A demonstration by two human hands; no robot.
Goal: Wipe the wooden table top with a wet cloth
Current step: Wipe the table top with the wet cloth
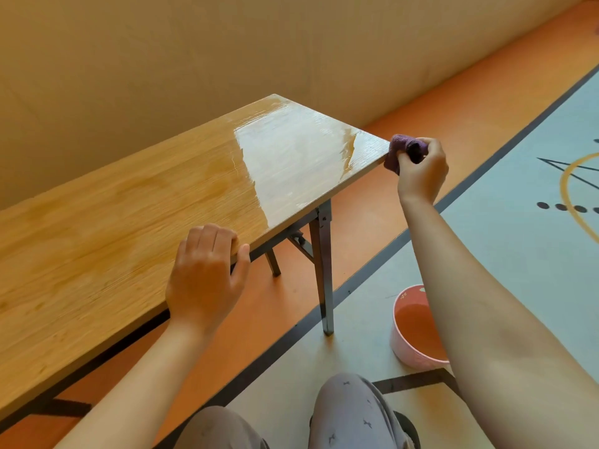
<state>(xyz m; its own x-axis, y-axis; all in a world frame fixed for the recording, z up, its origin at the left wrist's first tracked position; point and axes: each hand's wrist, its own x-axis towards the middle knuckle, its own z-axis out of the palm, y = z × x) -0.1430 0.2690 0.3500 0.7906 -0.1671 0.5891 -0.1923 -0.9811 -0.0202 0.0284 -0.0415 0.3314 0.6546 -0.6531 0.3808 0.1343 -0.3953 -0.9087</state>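
The wooden bench runs from the lower left toward the upper middle, set against a tan wall. Its left portion is dry and matte. Its far right end carries a glossy wet film, with streaks visible near the far corner.

My left hand rests on the near edge of the bench. The palm faces down, the fingers lie curled on the top surface, and the thumb hooks over the edge. The hand holds no object.

Below the bench end, a grey metal folding leg stands on the orange floor. A dark border line separates the orange floor from a pale grey-green zone to the right.

My knees, in grey patterned trousers, appear at the bottom centre.

My right hand is extended to the right-hand corner of the bench. Its fingers are closed around a bunched purple cloth. The cloth touches the corner edge of the bench top, with most of its bulk hanging just off the end.

A pink bucket stands on the floor to the right of the leg, partly hidden behind my right forearm. Whether it contains water I cannot tell.
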